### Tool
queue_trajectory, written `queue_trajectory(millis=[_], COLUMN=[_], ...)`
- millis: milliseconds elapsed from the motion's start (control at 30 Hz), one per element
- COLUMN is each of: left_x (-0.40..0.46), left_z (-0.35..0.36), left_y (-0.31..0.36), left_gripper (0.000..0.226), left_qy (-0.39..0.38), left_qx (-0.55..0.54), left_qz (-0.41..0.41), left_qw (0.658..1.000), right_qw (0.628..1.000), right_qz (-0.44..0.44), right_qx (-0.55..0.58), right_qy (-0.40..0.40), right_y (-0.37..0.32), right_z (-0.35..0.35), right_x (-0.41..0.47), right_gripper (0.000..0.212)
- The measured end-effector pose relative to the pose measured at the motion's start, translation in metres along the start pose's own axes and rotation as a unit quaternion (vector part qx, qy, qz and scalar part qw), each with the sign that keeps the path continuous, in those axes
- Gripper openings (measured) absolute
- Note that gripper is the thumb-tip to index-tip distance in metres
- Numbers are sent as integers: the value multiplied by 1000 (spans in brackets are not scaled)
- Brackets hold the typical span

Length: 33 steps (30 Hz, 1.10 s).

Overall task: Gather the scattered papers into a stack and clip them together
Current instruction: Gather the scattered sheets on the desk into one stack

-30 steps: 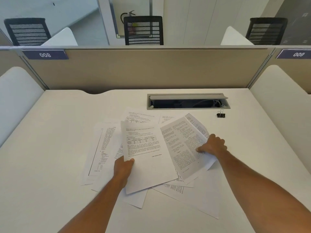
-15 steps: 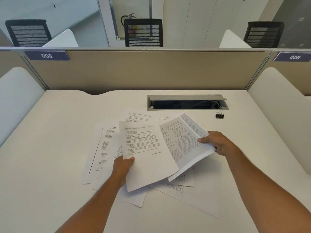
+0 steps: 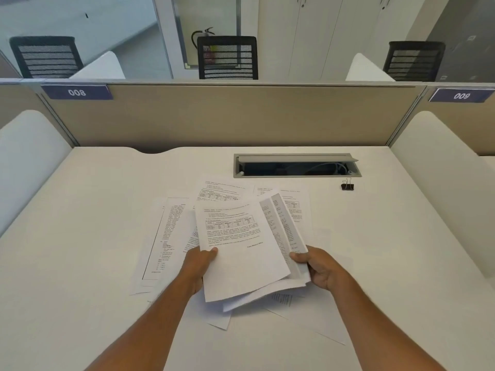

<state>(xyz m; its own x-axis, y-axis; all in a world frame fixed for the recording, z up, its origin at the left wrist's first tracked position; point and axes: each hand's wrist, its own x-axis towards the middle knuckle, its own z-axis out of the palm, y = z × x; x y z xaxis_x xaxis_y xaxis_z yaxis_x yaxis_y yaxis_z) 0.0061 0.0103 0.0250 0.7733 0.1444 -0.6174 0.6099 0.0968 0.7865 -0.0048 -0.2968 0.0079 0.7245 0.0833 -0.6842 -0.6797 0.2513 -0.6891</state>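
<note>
Over the desk (image 3: 80, 263), left hand (image 3: 197, 266) and right hand (image 3: 320, 267) each grip gathered papers (image 3: 241, 250); loose sheets (image 3: 166, 236) need collecting next, before the far-right clip (image 3: 347, 185).

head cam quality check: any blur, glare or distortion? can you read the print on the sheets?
Head view: even, soft light, no glare, only faint shadows under the papers. Wide-angle bowing bends the partition and desk edges. Print on the top sheet is too soft to read; the 008 label reads fine. Binder clip small but distinct.
</note>
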Motion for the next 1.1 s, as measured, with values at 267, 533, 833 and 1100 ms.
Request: queue_trajectory(millis=[267,533,833,1100], left_x=[0,5,2,-29], left_z=[5,4,-3,9], left_y=[-2,-4,-9,27], left_gripper=[34,44,55,47], left_qy=[41,1,-75,-34], left_qx=[57,53,137,107], left_qz=[73,53,68,215], left_qw=[995,997,985,970], right_qw=[995,999,988,946], right_qz=[17,-5,-67,-257], right_qx=[99,32,-124,-169], right_qy=[24,-19,68,107], right_y=[11,13,-8,-39], right_z=[4,24,28,63], right_x=[-3,-19,-7,-28], right_gripper=[54,30,34,33])
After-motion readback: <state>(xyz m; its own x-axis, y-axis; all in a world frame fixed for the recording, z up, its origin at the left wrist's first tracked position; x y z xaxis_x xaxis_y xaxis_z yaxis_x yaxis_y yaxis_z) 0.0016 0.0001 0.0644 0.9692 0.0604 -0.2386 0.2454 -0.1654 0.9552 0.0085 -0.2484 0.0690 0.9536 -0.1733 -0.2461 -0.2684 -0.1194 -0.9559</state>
